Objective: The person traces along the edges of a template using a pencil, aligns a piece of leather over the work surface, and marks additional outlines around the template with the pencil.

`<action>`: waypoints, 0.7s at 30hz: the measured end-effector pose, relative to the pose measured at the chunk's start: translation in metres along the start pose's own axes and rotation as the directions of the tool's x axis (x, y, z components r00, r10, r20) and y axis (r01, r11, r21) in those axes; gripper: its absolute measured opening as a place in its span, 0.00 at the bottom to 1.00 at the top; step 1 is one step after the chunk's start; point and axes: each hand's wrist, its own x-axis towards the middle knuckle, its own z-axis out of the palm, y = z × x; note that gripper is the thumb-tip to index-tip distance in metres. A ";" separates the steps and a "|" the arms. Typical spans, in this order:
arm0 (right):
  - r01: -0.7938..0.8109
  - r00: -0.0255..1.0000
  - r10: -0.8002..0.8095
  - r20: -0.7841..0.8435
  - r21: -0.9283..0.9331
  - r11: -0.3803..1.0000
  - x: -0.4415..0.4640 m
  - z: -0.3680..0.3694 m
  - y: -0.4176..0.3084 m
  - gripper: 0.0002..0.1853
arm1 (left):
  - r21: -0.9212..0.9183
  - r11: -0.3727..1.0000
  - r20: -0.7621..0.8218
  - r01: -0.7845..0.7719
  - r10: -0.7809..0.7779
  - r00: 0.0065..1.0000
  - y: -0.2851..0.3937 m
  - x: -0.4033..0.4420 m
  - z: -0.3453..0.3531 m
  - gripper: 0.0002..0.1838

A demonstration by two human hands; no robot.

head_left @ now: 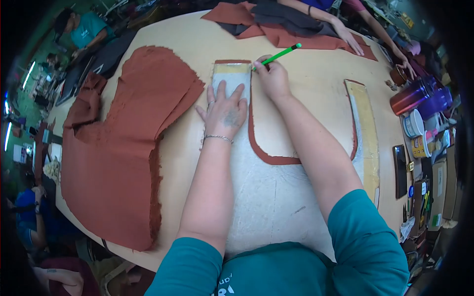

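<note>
My left hand [226, 111] lies flat with its fingers spread on a pale grey pattern template [271, 197], near the top of its left arm. Around the template's U-shaped cut-out shows a rust-brown edge of fabric [279, 160] from beneath. In my right hand [272, 79] is a green pencil [282, 53], held in a pinch at the upper right corner of that arm. Its tip meets or nearly meets the template's edge; my fingers partly hide it. To the left lies a stack of rust-brown fabric pieces [113, 158] with rough edges.
More rust and dark fabric [276, 24] lies at the far edge, under another person's hand [348, 37]. Along the right edge stand a purple tumbler [412, 96], tubs [419, 145] and a phone [400, 171]. Co-workers sit at the left.
</note>
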 end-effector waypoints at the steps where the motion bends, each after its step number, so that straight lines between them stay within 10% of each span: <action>1: -0.021 0.999 0.021 0.036 0.002 1.000 -0.001 0.000 -0.002 0.08 | -0.010 1.000 -0.002 0.000 0.000 1.000 -0.001 0.000 0.000 0.22; 7: 0.385 0.922 -0.366 0.126 -0.203 0.900 -0.030 -0.003 -0.017 0.04 | -0.030 1.000 -0.013 -0.001 0.001 1.000 -0.002 0.001 0.002 0.22; 14: -0.032 0.999 0.036 -0.025 0.115 0.993 -0.006 -0.007 0.008 0.08 | -0.015 1.000 -0.002 -0.013 0.013 1.000 -0.002 0.001 0.002 0.22; 21: 0.031 0.999 -0.024 0.042 -0.178 0.984 -0.013 -0.003 -0.019 0.07 | -0.007 1.000 0.004 -0.020 0.020 1.000 -0.003 0.002 0.003 0.22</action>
